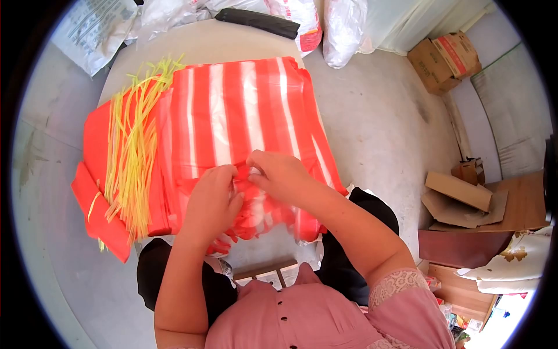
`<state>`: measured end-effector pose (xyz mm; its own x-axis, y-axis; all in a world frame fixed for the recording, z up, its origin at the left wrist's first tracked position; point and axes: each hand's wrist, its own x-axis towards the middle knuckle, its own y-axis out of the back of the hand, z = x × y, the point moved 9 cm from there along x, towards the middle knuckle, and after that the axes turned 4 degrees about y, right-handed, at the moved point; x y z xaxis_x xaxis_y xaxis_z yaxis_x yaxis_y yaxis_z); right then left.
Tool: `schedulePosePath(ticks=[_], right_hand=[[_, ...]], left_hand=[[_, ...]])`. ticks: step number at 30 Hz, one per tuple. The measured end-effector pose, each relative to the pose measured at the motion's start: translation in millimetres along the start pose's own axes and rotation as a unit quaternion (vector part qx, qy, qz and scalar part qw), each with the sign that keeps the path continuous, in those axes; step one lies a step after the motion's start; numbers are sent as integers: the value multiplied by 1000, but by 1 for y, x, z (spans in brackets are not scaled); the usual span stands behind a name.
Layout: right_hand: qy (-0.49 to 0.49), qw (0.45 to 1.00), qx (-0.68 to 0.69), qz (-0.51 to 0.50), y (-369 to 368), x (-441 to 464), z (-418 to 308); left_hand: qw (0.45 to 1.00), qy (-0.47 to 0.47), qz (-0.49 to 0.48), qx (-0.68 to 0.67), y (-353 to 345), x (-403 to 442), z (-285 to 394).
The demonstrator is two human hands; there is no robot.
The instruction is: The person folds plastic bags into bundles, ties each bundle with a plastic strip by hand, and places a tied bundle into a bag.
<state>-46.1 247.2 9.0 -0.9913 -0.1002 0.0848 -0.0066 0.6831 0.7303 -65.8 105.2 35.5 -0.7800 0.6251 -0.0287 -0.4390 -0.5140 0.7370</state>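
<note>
A stack of red-and-white striped plastic sheeting (pixel 235 110), perhaps bags, covers the near part of the table. Close to its front edge, my left hand (pixel 213 200) has its fingers closed on the gathered striped plastic. My right hand (pixel 278 174) pinches the same bunched material a little to the right, thumb and forefinger together. Crumpled folds (pixel 256 212) hang below both hands over the table's edge. Left of the stack, a bundle of thin yellow strips (pixel 136 157) lies across red sheeting. A folded red roll (pixel 102 209) with a yellow strip around it rests at the far left.
A black roll (pixel 257 23) lies at the table's (pixel 174 43) far end, near white plastic bags (pixel 344 29). Cardboard boxes (pixel 444 61) stand at the far right wall. An opened carton (pixel 465 200) sits on brown furniture at right. My knees are under the near edge.
</note>
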Motion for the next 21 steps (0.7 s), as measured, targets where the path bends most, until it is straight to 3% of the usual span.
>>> schedulePosePath(ticks=[3, 7, 10, 13, 16, 21], right_hand=[[-18, 999, -26, -18, -2, 1, 0], [-3, 998, -58, 4, -2, -1, 0], [37, 995, -73, 52, 3, -2, -4], [156, 983, -73, 58, 11, -8, -32], [189, 980, -57, -11, 4, -17, -41], [211, 974, -76, -40, 2, -19, -30]], left_hand=[[995, -93, 23, 24, -5, -3, 2], [995, -94, 22, 27, -5, -5, 3], [994, -100, 23, 28, -6, -6, 2], [993, -112, 30, 33, -4, -5, 2], [992, -118, 37, 38, -4, -5, 3], [989, -128, 42, 64, -7, -4, 5]])
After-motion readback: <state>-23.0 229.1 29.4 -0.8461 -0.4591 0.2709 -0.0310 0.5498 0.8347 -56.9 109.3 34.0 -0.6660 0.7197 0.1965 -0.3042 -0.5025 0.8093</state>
